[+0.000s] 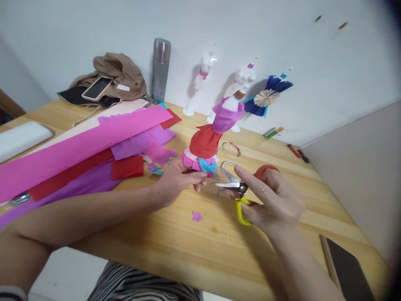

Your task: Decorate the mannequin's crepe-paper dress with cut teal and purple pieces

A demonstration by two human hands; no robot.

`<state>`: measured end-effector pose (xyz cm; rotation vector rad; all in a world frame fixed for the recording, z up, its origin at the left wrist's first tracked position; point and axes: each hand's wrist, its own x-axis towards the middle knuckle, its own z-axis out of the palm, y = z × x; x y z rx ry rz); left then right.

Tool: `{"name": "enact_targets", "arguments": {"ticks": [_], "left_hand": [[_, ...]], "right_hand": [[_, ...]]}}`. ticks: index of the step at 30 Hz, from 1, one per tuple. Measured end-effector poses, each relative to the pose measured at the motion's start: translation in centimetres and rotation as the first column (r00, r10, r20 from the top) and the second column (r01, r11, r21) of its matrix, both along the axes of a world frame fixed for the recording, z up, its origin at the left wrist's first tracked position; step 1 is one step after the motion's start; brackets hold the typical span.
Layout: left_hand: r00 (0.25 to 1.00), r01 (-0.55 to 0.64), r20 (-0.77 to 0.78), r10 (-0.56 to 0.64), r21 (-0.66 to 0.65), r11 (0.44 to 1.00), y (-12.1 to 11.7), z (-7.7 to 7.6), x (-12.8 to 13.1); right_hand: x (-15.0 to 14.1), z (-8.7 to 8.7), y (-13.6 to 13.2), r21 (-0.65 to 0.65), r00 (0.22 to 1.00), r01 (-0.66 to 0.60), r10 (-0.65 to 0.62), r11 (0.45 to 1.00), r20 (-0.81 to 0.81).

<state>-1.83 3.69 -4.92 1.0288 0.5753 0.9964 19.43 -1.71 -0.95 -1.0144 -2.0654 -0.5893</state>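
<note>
My left hand (175,182) is closed around the lower end of a small mannequin figure (205,142) dressed in paper. The figure tilts to the right, with a purple top, a red skirt and pink and blue layers at the hem. Scissors (242,188) with a yellow and a red handle loop are in my right hand (269,198). Their blades point left, close to my left fingertips and just below the blue paper at the hem. On the table beneath lies a purple flower cutout (197,216), with tiny scraps around it.
Long pink paper (84,146), with red and purple sheets, covers the left. Behind stand a grey flask (161,71), white mannequin figures (208,65) and one with a blue pleated fan (266,96). A tape roll (231,149) lies mid-table. A dark phone (346,267) rests front right.
</note>
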Motion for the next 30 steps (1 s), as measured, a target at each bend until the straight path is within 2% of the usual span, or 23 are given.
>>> {"name": "enact_targets", "arguments": {"ticks": [5, 9, 17, 30], "left_hand": [[0.999, 0.011, 0.046, -0.008, -0.057, 0.998, 0.0, 0.4, 0.2], [0.997, 0.034, 0.065, -0.031, -0.046, 0.998, -0.1, 0.5, 0.1], [0.999, 0.037, 0.008, -0.037, -0.022, 0.999, 0.0, 0.2, 0.0], [0.998, 0.052, 0.023, -0.053, 0.009, 0.999, 0.0, 0.3, -0.1]], "right_hand": [[-0.3, -0.2, 1.1, 0.06, 0.993, 0.027, -0.034, 0.998, 0.113], [-0.5, -0.1, 1.7, 0.079, 0.985, 0.067, -0.078, 0.995, 0.153], [-0.8, -0.7, 2.0, 0.144, 0.988, 0.073, -0.092, 0.987, 0.125], [-0.8, -0.9, 2.1, 0.192, 0.979, 0.121, -0.149, 0.974, 0.139]]}}
